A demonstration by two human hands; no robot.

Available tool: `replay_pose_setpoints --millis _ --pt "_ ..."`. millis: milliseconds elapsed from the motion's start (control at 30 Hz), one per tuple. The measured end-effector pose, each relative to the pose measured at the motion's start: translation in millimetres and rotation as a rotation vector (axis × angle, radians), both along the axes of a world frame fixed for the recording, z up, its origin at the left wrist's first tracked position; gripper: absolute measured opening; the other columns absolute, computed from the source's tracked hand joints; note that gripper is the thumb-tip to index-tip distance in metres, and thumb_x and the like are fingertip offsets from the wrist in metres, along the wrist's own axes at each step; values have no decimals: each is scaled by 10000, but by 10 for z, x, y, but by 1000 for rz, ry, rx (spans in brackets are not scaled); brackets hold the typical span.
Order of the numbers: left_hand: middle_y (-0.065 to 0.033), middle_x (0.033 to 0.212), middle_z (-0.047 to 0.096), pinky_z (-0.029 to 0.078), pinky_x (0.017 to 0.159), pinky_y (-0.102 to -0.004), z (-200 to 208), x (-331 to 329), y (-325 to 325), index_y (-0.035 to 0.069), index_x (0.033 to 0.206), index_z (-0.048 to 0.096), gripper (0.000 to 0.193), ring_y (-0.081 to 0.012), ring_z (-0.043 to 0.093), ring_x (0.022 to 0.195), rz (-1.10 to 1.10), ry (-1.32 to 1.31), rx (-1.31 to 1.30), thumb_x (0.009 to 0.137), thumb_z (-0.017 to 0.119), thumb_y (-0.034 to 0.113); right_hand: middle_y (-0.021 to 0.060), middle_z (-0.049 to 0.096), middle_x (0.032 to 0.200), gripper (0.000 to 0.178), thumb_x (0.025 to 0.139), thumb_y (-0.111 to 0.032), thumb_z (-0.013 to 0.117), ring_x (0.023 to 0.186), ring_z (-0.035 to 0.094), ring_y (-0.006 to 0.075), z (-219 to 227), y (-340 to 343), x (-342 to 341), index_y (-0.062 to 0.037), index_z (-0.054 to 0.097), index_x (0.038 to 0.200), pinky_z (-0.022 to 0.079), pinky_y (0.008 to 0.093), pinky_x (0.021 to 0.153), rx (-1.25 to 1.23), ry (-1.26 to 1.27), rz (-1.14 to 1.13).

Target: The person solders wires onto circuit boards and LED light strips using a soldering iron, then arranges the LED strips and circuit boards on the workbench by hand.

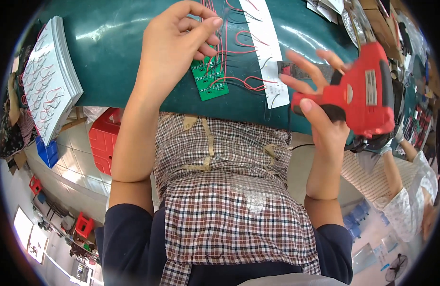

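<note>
We see a small green rectangular circuit board (209, 78) lying flat on the dark green table top (115, 52), near its front edge, with thin red and black wires (239, 47) running from it toward the far side. The left hand (174, 45) curls over the board's far end, thumb and fingers closed as if pinching the wires; the contact itself is hidden beneath the fingers. To the board's right, the right hand (320, 107) grips a red pistol-shaped plastic power tool (365, 93) by its handle, index and middle fingers extended, holding it off the table; its tip is cut off from view. Just right of the board lies a white paper strip (270, 43). Well to the board's left, a stack of white cards carrying wire loops (51, 81) overhangs the table. A checked apron (229, 190) fills the foreground below the board.
</note>
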State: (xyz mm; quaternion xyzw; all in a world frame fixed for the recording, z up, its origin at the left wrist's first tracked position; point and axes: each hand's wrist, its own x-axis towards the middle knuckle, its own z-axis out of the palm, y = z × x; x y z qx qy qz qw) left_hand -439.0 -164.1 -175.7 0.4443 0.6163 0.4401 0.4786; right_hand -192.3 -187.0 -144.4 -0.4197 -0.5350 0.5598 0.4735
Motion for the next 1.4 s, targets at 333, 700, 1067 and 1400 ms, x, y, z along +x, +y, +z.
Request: replay_pose_setpoints --millis 333,700,1067,1400 --pt "-41 737 664 478 525 -257 60 144 140 7 896 650 192 -110 626 589 -31 169 -155 916 703 191 206 440 1476 664 859 24 650 1134 641 321 -103 440 -199 5 348 1450 604 370 793 -147 -118 270" --pt "-32 743 673 434 462 -210 36 115 188 8 975 648 217 -60 567 512 -75 120 -145 955 676 222 204 598 1319 707 868 2 641 998 712 254 -134 632 -267 -22 289 1481 567 314 816 -225 -254 300" --pt "-122 683 675 505 574 -374 -101 150 140 22 791 623 218 -282 675 615 -44 280 0 862 724 201 139 400 1278 773 748 -9 694 1211 471 234 -102 691 -369 -7 277 1399 434 352 1025 -326 -349 313" --pt "-124 698 677 512 595 -413 89 250 113 33 770 616 178 -317 676 653 -67 534 44 842 701 171 177 418 1270 767 765 -24 720 1221 493 291 9 471 -165 10 279 1392 437 365 1031 -256 -412 307"
